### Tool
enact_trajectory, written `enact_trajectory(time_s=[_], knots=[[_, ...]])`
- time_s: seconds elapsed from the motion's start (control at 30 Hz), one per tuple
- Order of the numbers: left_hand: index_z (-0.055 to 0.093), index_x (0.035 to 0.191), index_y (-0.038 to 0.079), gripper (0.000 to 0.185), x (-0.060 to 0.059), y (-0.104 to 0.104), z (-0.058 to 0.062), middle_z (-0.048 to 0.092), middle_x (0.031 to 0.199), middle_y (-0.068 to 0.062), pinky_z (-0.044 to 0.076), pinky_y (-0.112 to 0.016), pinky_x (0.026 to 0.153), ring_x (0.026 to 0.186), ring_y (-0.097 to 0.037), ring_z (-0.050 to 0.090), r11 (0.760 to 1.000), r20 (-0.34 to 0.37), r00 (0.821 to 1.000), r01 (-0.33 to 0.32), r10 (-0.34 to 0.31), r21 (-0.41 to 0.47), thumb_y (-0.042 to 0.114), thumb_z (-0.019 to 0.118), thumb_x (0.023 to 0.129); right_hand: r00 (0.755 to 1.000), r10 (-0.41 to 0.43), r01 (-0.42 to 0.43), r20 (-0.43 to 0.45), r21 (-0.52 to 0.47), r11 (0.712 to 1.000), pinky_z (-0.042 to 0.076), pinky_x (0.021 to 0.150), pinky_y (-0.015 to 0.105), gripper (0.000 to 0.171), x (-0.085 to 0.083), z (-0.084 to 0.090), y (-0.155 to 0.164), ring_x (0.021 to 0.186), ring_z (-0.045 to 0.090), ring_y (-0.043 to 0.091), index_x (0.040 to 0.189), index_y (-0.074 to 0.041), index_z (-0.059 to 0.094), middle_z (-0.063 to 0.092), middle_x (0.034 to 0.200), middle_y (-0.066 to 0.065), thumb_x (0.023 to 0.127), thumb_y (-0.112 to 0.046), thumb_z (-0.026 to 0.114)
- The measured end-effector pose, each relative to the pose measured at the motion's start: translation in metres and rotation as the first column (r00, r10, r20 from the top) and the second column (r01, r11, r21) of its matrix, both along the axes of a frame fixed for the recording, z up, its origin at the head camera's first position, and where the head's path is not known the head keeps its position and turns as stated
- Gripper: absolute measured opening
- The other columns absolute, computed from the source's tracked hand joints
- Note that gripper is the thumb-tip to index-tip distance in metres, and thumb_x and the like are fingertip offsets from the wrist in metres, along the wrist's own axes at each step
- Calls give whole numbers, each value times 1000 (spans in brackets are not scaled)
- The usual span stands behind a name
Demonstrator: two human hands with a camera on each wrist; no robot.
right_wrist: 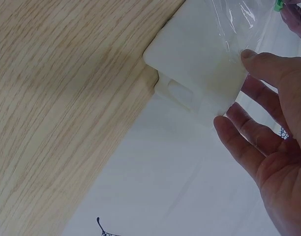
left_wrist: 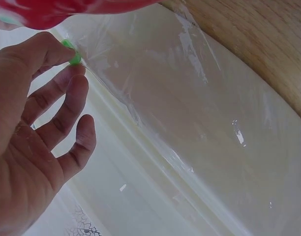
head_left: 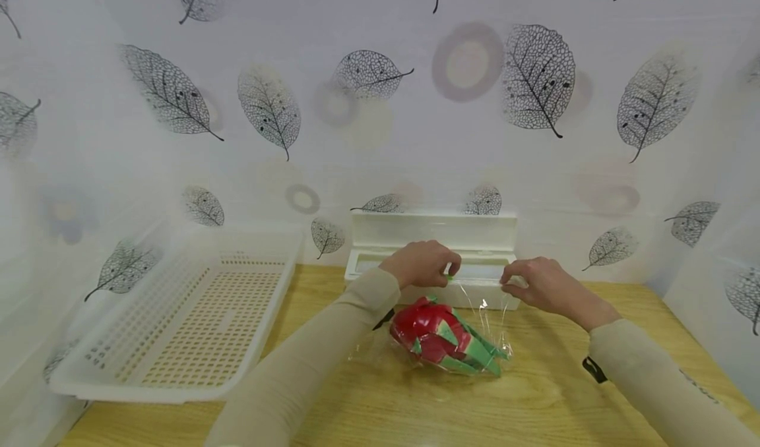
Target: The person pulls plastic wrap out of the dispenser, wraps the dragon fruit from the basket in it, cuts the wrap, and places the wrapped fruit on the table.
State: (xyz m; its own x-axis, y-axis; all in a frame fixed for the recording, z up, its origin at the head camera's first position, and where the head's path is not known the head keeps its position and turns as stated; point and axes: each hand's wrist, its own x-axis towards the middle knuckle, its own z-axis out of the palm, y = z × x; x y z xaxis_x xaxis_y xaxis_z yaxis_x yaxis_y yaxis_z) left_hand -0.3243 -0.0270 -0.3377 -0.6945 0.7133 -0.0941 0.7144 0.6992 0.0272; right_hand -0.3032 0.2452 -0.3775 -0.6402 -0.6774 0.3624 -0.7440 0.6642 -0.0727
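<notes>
A white plastic wrap dispenser [head_left: 433, 231] stands at the table's back with its lid raised. My left hand [head_left: 424, 263] is at the middle of its front edge, thumb and forefinger pinching a small green slide cutter [left_wrist: 72, 52]; the other fingers are loosely bent. At the dispenser's right end my right hand [head_left: 541, 285] pinches the clear plastic wrap [right_wrist: 241, 22] between thumb and fingers. The wrap comes down over the dispenser's front towards a red dragon fruit [head_left: 430, 333] with green tips, which lies on the table wrapped in shiny film.
On the left stands a white mesh basket [head_left: 148, 394] with a rim. The wood table [head_left: 522, 407] reaches back to a pale sheet [head_left: 404, 150] with a leaf print, hanging close behind the dispenser and along the sides.
</notes>
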Motion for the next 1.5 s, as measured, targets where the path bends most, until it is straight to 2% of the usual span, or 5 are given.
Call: enact_trajectory(time_s=[0.43, 0.77, 1.07, 1.23, 1.5], knots=[[68, 111, 23, 16, -1, -2, 1, 68, 98, 4, 50, -26, 67, 84, -10, 59, 1000, -5, 1000, -5, 5, -14, 20, 67, 95, 999, 22, -23, 29, 32, 999, 56, 63, 38, 12, 1, 4, -2, 75, 71, 20, 96, -12, 73, 77, 94, 0, 86, -7, 78], [67, 111, 23, 14, 1, -4, 0, 66, 98, 5, 49, -26, 66, 84, -10, 58, 1000, 13, 1000, -18, 18, -10, 21, 65, 97, 998, 38, -40, 55, 52, 998, 58, 70, 41, 13, 1, 2, -2, 84, 72, 23, 99, -11, 71, 75, 96, -1, 88, -6, 76], [67, 110, 23, 14, -3, -5, -5, 67, 97, 5, 49, -26, 65, 83, -10, 58, 1000, 9, 1000, -12, 12, 6, 20, 67, 96, 997, 80, -79, -14, 34, 996, 56, 84, 52, 18, -1, -3, -3, 85, 70, 23, 94, -14, 69, 72, 92, -5, 84, -3, 79], [67, 110, 23, 15, -3, -5, -4, 66, 97, 5, 49, -25, 64, 82, -10, 58, 1000, 13, 1000, -13, 13, 6, 21, 67, 95, 997, 75, -75, 5, 41, 996, 56, 84, 53, 18, -1, -2, -2, 86, 70, 23, 95, -15, 68, 73, 93, -6, 85, -3, 78], [68, 109, 22, 15, -2, -6, -4, 67, 96, 5, 48, -25, 65, 82, -10, 58, 1000, 0, 1000, -2, 2, 15, 20, 68, 94, 997, 71, -71, -11, 49, 996, 57, 82, 51, 19, -3, -2, -2, 85, 69, 23, 94, -15, 68, 73, 91, -5, 84, -2, 78]])
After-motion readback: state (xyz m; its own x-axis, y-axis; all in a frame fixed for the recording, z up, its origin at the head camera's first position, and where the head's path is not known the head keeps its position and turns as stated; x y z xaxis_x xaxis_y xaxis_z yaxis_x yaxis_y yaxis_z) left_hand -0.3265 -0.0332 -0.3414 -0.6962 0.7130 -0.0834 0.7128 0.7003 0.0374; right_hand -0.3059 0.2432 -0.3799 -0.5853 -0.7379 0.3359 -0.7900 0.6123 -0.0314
